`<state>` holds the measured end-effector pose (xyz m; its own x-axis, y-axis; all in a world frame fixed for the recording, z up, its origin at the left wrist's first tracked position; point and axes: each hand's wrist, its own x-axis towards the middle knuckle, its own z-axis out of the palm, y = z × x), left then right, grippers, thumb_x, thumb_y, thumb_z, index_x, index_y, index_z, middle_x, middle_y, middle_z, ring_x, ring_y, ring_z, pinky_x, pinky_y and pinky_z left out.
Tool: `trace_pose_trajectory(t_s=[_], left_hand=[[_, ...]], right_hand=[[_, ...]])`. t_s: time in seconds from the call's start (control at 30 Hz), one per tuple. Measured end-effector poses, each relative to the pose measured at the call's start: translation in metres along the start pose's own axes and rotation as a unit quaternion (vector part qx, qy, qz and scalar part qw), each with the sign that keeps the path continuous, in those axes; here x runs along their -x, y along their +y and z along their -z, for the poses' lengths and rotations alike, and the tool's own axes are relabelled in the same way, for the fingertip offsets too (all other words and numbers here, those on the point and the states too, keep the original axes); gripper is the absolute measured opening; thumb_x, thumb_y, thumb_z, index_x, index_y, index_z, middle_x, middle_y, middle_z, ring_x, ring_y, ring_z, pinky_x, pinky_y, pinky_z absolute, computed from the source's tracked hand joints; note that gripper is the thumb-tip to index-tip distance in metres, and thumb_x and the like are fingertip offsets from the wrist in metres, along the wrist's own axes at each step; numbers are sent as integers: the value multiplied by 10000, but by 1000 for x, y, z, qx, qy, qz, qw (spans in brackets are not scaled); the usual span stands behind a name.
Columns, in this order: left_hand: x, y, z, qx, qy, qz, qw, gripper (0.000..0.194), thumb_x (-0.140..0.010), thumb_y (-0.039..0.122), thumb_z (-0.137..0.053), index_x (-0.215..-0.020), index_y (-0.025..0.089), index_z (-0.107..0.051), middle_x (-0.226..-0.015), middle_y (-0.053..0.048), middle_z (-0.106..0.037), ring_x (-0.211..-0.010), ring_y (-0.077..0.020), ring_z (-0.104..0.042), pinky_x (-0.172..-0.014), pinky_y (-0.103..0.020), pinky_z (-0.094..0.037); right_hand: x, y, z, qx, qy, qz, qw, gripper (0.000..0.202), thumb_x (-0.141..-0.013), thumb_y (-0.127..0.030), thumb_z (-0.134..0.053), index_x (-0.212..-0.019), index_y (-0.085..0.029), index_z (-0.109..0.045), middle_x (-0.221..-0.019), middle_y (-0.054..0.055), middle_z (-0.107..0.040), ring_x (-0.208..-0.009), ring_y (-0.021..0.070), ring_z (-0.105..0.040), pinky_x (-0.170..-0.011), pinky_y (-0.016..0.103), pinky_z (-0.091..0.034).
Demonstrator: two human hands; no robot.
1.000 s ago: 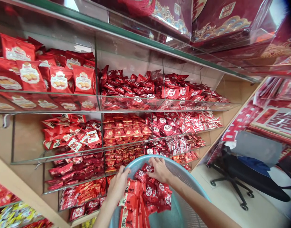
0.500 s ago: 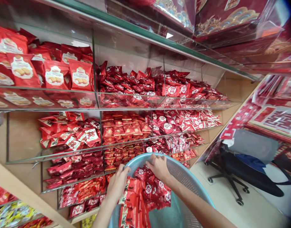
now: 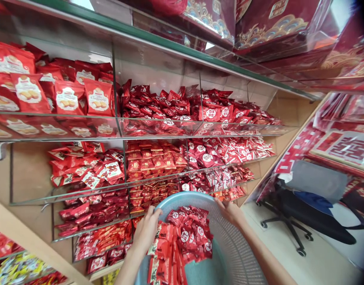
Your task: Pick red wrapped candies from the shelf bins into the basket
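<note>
A round blue plastic basket (image 3: 241,245) with a perforated wall fills the lower middle of the view. Its rim is gripped on the left by my left hand (image 3: 148,227), with the fingers bent over the edge. On the far right side of the rim, my right hand (image 3: 229,211) has its fingers curled over the edge. Inside the basket, dark red snack packets (image 3: 189,233) with white round labels lie in a heap. Beside them, nearer my left wrist, is a stack of longer bright red packets (image 3: 162,257) with black characters.
Glass-fronted shelves (image 3: 158,136) ahead hold many red packets, including large cookie bags (image 3: 67,99) at upper left. Dark red gift boxes (image 3: 271,27) sit overhead. An office chair (image 3: 312,213) stands on the floor to the right. Yellow packets (image 3: 17,269) show at lower left.
My right hand has moved right along the rim, from above the dark red packets to the basket's far right side. My left hand keeps its place on the rim.
</note>
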<state>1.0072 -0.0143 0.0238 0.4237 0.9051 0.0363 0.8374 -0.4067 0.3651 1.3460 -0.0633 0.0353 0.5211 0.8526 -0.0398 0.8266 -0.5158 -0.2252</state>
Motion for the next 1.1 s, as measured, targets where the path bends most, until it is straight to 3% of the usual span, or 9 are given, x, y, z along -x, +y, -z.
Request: trace_pose_trajectory(t_s=[0.27,0.57,0.73,0.83,0.97,1.03,1.1], left_hand=[[19,-7,-4,-18,-26,35,999,368,-855,156,-300,-1149,312,-457,-1204,-28,-436,-814,-101,-593,-692,-201,-393],[59,-13,-5,-47,-53,79,994,427,-849,136,-284,-1225,300,-403,-1320,-70,-381,-875,-134,-600,-725,-228,-405],[86,-3,0,-83,-49,128,987,468,-839,124,-241,-1271,275,-344,-1383,-121,-297,-822,-169,-615,-698,-282,-421],[97,3,8,-70,-61,165,982,458,-832,122,-236,-1242,276,-368,-1339,-115,-345,-847,-188,-615,-677,-287,-428],[91,8,20,-11,-67,190,979,403,-889,310,-207,-1275,279,-319,-1256,-117,-432,-841,-185,-624,-679,-282,-438],[74,11,26,-10,-39,176,984,422,-891,367,-204,-1298,286,-281,-1238,-112,-470,-904,-197,-613,-728,-295,-436],[48,19,33,-17,-23,132,991,413,-884,415,-220,-1255,284,-345,-1188,-88,-530,-942,-200,-600,-757,-297,-430]], right_hand=[[14,-10,-11,40,2,31,999,648,-844,-628,-160,-857,-174,-622,-850,154,-670,-864,267,-634,-711,336,-420],[36,-28,-13,87,-2,52,995,656,-846,-626,-153,-898,-166,-618,-849,151,-676,-837,272,-639,-705,355,-433],[28,-49,-13,78,-8,122,989,714,-815,-674,-151,-894,-152,-630,-854,155,-673,-845,263,-637,-702,335,-437],[21,-60,-8,73,0,175,982,716,-818,-669,-151,-914,-151,-636,-851,159,-676,-848,260,-638,-713,333,-437],[17,-66,1,61,7,212,975,702,-836,-641,-164,-907,-138,-648,-850,165,-676,-852,261,-636,-720,327,-436],[18,-69,5,51,8,227,973,689,-842,-628,-169,-896,-140,-653,-859,162,-676,-856,258,-635,-720,321,-435],[18,-73,7,42,13,245,968,672,-847,-618,-171,-885,-152,-654,-856,155,-677,-851,252,-636,-718,317,-435]])
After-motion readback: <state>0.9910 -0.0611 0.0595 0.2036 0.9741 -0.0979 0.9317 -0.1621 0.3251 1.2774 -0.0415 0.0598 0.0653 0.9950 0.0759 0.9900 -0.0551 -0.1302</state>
